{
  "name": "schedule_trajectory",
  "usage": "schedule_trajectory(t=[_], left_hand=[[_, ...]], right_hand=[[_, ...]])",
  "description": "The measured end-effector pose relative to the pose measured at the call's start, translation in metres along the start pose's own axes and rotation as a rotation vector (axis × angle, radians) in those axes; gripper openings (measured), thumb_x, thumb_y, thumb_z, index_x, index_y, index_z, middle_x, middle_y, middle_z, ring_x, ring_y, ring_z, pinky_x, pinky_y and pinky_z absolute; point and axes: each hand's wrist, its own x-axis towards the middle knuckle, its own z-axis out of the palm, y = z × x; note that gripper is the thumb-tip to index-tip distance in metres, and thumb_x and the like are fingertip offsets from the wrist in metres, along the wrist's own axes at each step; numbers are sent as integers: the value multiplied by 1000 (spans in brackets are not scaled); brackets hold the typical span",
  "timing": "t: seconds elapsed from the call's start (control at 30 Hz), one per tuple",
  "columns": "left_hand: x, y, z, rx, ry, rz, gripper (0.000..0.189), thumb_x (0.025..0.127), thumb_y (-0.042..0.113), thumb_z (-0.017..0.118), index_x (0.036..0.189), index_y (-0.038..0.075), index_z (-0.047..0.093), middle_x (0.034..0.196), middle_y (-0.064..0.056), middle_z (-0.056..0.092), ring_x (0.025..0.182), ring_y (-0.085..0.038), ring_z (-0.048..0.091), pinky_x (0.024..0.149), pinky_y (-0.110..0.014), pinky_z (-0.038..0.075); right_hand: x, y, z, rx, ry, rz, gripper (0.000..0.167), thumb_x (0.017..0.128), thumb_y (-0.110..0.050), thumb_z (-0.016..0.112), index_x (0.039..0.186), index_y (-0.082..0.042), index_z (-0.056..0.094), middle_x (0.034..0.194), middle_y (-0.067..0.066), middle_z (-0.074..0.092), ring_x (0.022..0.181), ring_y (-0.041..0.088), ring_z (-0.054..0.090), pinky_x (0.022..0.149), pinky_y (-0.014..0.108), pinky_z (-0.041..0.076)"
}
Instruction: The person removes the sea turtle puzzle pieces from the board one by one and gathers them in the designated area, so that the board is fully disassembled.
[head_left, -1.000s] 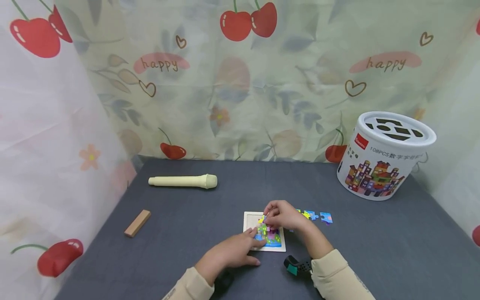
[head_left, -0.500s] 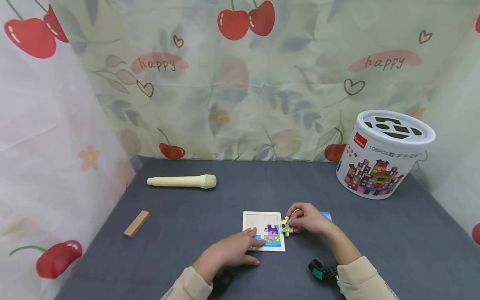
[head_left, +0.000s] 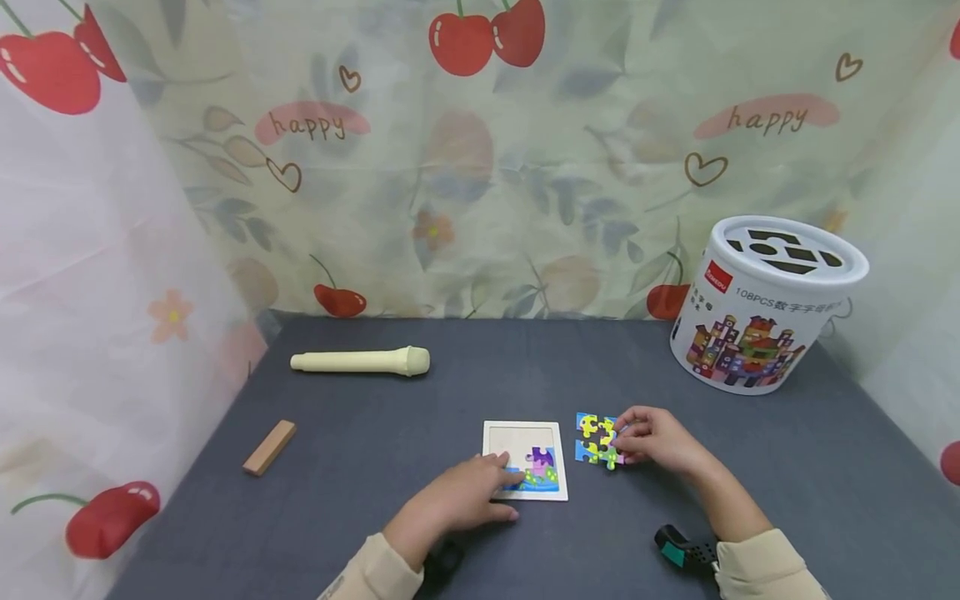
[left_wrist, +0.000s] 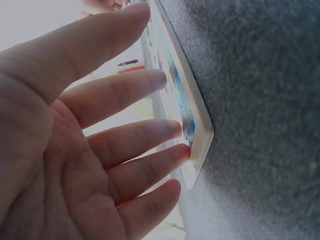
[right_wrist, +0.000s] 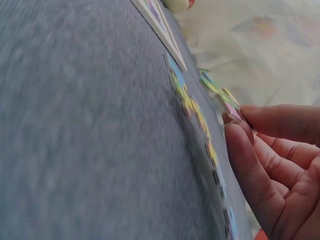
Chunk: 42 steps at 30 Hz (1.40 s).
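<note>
**Light pinch on the right, steady frame on the left**

Nearest, the black strap (head_left: 678,546) sits beside the right sleeve (head_left: 765,567), so a raised wrist would help stop it dragging on the cloth (head_left: 420,442). The left hand (head_left: 465,493) lies over the near left part of the frame (head_left: 517,437), fingers long and slightly spread, gripping nothing. That light touch should steady the frame; more weight might shift the pieces (head_left: 546,475) set in its near right corner.

Just right of the frame, the right hand (head_left: 660,442) holds one piece (right_wrist: 220,95) between thumb and finger, the gap narrow. In the right wrist view the piece is tilted and seems clear of the cloth. Loose pieces (head_left: 588,425) lie just beside those fingers, partly hidden, so a straight lift would disturb them least. The edge grip looks right: it leaves the picture and most tabs visible for turning.

Farther off, the block (head_left: 270,447), microphone (head_left: 360,361) and bucket (head_left: 765,308) stand well apart from both hands, before the curtain (head_left: 480,267), and should not interfere.
</note>
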Motion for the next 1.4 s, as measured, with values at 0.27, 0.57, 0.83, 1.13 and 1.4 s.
schedule_trajectory(t=[0.27, 0.57, 0.83, 1.13, 1.4], left_hand=[[2, 7, 2, 21, -9, 58, 56, 82, 36, 69, 133, 19, 54, 145, -15, 41, 134, -27, 40, 107, -34, 37], [2, 9, 3, -17, -45, 59, 57, 82, 34, 69, 134, 19, 52, 147, -14, 38, 137, -30, 34, 110, -36, 33], [0, 9, 0, -33, -47, 64, 57, 83, 34, 68, 135, 18, 51, 148, -14, 36, 138, -30, 32, 111, -37, 32], [1, 9, 5, -30, -49, 60, 58, 83, 34, 69, 135, 18, 50, 148, -14, 36, 138, -30, 32, 111, -36, 32], [2, 8, 7, -27, -46, 54, 59, 83, 35, 68, 136, 20, 49, 149, -13, 36, 139, -30, 31, 111, -37, 32]], right_hand=[[-7, 10, -7, 7, 2, 22, 36, 88, -18, 64, 110, 9, 51, 83, 2, 68, 71, 9, 60, 67, 28, 56], [-3, 14, -4, -7, 37, 16, 30, 88, -11, 62, 106, 10, 53, 80, 2, 63, 69, 8, 60, 64, 27, 56], [-1, 13, 1, -83, 98, -1, 27, 85, -8, 65, 103, 10, 56, 80, 6, 59, 66, 8, 57, 59, 25, 54], [-2, 12, 5, -129, 133, 8, 25, 83, -7, 67, 100, 8, 58, 80, 6, 59, 65, 9, 58, 57, 25, 53], [-2, 12, 4, -137, 124, -8, 24, 84, -7, 66, 100, 8, 58, 80, 7, 59, 64, 8, 58, 58, 25, 53]])
